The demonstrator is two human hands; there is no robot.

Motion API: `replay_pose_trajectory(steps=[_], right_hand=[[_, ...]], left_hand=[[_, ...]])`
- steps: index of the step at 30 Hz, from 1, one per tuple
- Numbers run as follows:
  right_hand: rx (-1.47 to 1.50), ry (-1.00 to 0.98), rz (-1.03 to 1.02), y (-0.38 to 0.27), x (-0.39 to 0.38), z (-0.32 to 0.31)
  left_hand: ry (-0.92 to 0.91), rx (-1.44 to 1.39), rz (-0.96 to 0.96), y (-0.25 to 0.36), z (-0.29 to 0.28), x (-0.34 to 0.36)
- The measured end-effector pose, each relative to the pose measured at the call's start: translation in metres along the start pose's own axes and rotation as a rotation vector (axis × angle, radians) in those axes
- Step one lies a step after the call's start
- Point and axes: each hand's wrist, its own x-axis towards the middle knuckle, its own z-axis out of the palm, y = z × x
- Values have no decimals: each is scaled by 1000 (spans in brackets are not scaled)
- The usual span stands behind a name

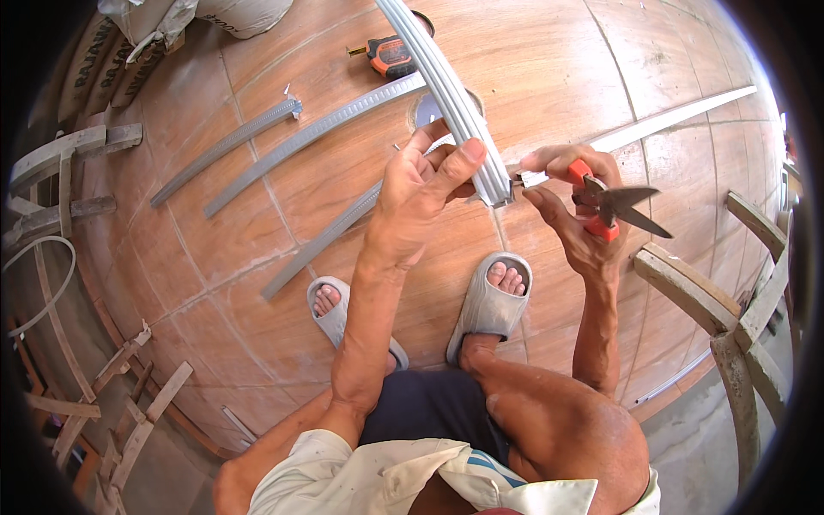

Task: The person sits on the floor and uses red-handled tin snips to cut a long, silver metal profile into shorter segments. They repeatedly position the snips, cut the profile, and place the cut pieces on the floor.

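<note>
A long ribbed metal channel slants up and away from me, its cut end near my right hand. My left hand is closed round the channel close to that end, thumb on top. In my right hand sit tin snips with red grips, their blades parted and pointing right, away from the channel. The thumb and forefinger of this hand reach to the channel's end, at a small pale piece. Whether they pinch it I cannot tell.
Cut metal strips lie on the tiled floor at left, with a longer pale strip at right. An orange-black tape measure lies ahead. Wooden frames stand left and right. Sacks fill the far left corner.
</note>
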Motion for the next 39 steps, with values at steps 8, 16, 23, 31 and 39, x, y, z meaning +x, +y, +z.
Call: replay_pose_trajectory(steps=[8, 16, 23, 31, 39], right_hand=[[126, 5, 76, -7, -15, -13], [306, 2, 154, -4, -13, -20], [488, 129, 130, -9, -1, -29], [648, 308, 122, -22, 1, -59], [237, 492, 185, -49, -21, -81]], left_hand=[[-24, -78, -28, 3, 16, 1], [27, 187, 104, 2, 31, 0], [-97, 1269, 981, 52, 3, 31], [-716, 1461, 1128, 86, 59, 102], [-661, 1549, 1307, 113, 82, 72]])
